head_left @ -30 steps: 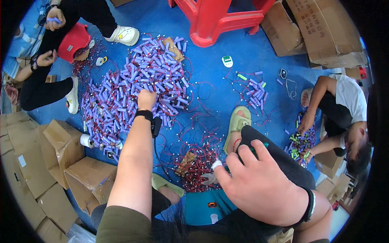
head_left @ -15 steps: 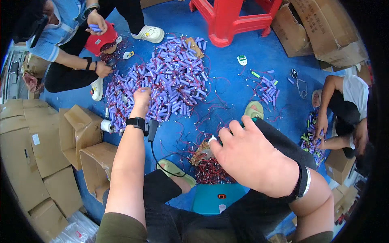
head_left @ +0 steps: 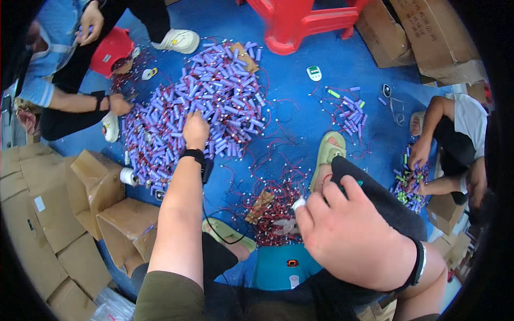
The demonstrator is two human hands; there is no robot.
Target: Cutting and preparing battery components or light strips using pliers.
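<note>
My left hand (head_left: 196,131) reaches into a wide heap of purple cylindrical battery cells (head_left: 227,88) with red and black wires. Its fingers are bent down among the cells; what they pinch, if anything, is hidden. My right hand (head_left: 350,235) hangs over my right knee with curled fingers. A white covering (head_left: 299,204) sits at its thumb tip. A bit of red wire and something teal show by its fingers, too covered to name. Below it, near my feet, lies a tangle of red wires with white connectors (head_left: 267,230), with a greyish shiny item (head_left: 286,227) on top.
A teal stool (head_left: 276,262) stands between my legs. One co-worker's hand (head_left: 120,105) is at the heap's left edge; another's hand (head_left: 420,153) is over a smaller pile at right. Cardboard boxes (head_left: 126,224) line the left; a red stool (head_left: 286,24) stands ahead.
My left hand has moved right and deeper into the heap. The right hand has dropped slightly and shifted right. The view has shifted, and the co-worker at left has lifted a hand holding purple cells.
</note>
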